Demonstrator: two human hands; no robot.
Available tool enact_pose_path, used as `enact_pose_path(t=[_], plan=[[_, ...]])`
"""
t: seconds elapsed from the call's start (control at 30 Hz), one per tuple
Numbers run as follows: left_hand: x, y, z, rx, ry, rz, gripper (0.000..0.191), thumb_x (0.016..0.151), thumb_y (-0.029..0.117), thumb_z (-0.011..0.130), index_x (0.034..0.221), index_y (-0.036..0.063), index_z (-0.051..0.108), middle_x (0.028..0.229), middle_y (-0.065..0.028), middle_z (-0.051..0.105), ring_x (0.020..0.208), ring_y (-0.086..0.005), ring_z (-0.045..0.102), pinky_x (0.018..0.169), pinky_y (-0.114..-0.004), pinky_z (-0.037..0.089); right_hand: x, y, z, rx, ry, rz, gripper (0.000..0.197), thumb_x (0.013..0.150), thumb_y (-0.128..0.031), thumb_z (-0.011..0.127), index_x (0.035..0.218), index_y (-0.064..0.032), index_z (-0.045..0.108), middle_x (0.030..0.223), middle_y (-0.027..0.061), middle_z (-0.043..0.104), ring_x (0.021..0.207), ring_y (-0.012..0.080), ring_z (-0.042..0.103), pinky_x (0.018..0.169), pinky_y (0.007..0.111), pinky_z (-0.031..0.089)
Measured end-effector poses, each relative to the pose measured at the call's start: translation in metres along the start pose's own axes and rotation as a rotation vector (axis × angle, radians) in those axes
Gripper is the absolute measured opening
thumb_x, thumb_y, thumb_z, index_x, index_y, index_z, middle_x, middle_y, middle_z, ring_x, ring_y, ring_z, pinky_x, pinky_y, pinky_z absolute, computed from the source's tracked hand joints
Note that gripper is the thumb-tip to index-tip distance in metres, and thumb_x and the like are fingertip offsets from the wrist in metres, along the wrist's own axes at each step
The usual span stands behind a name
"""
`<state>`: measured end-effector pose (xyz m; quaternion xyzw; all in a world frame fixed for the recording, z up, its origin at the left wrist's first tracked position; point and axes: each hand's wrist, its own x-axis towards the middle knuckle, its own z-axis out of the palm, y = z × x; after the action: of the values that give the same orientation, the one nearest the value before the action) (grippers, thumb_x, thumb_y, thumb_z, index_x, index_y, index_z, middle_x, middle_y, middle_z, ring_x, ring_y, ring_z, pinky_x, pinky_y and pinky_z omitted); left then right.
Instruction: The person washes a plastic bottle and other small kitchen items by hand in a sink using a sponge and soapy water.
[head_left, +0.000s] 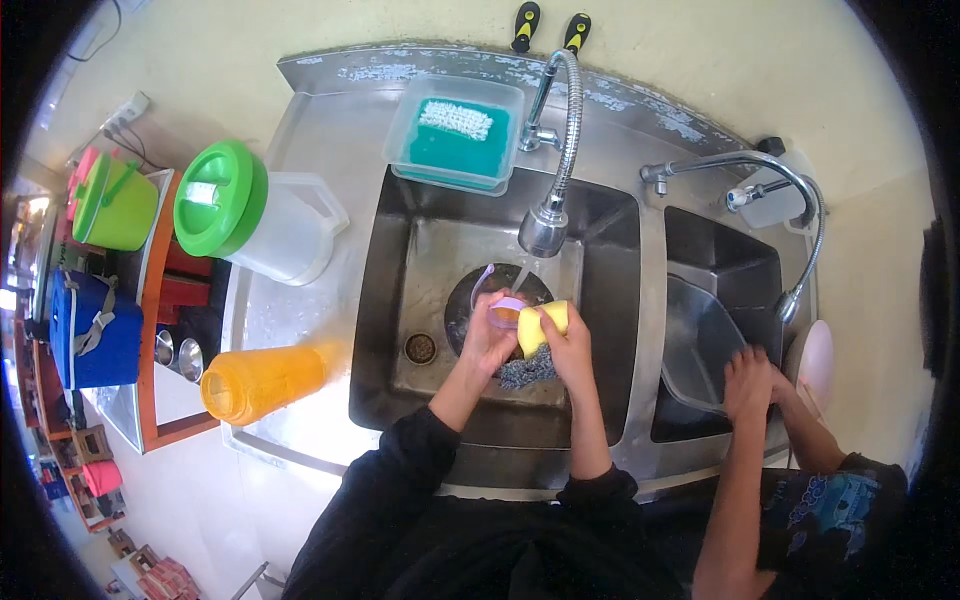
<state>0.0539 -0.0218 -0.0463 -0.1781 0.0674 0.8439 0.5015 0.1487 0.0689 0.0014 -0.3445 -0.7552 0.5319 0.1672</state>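
Observation:
Over the large steel sink (611, 337), my left hand (487, 337) holds a small purple-rimmed round item (507, 313), perhaps a lid or cup; a purple strap (482, 283) sticks up beside it. My right hand (568, 345) grips a yellow sponge (541, 326) against or close to this item. Water runs from the flexible tap's spray head (543, 231) just above my hands. A grey mesh scrubber (528, 370) is under the sponge; whether my right hand also holds it I cannot tell. Behind my hands, a dark round vessel (459, 304) lies in the sink, partly hidden.
A plastic tub of green liquid (456, 161) bridges the sink's back edge. Left are a clear jug with a green lid (225, 199) and an orange container (266, 382). At the right, a co-worker's hands (750, 382) are at a clear tub (697, 337) in the smaller sink.

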Motion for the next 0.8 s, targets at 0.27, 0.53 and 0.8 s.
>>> enact_pose_path(t=[0.27,0.53,0.8], plan=[[0.0,0.003,0.009,0.19,-0.074,-0.013,0.016,0.08,0.018,0.054,0.091,0.008,0.051,0.085,-0.0043,0.054,0.086,-0.0182,0.055,0.079,-0.032,0.047,0.007,-0.05,-0.001,-0.051,-0.033,0.012,0.027,0.076,-0.019,0.069,0.088,0.0003,0.055,0.079,0.0067,0.062,0.073,0.0119,0.058,0.065,0.027,0.046],[-0.009,0.008,0.017,-0.282,-0.174,-0.101,0.019,0.078,0.018,0.057,0.086,0.002,0.054,0.085,-0.0085,0.052,0.089,-0.0215,0.053,0.092,-0.036,0.041,-0.011,-0.006,-0.009,0.042,-0.075,0.053,0.027,0.075,-0.015,0.07,0.09,0.0002,0.054,0.081,0.006,0.061,0.073,0.0107,0.056,0.066,0.027,0.045],[-0.008,0.009,0.037,0.017,-0.003,0.026,0.026,0.086,0.026,0.049,0.095,0.003,0.056,0.097,-0.0106,0.057,0.102,-0.0259,0.052,0.094,-0.038,0.041,0.003,-0.034,-0.008,0.168,-0.025,-0.03,0.031,0.071,-0.014,0.073,0.087,0.001,0.052,0.079,0.0088,0.062,0.074,0.0114,0.058,0.064,0.026,0.045]])
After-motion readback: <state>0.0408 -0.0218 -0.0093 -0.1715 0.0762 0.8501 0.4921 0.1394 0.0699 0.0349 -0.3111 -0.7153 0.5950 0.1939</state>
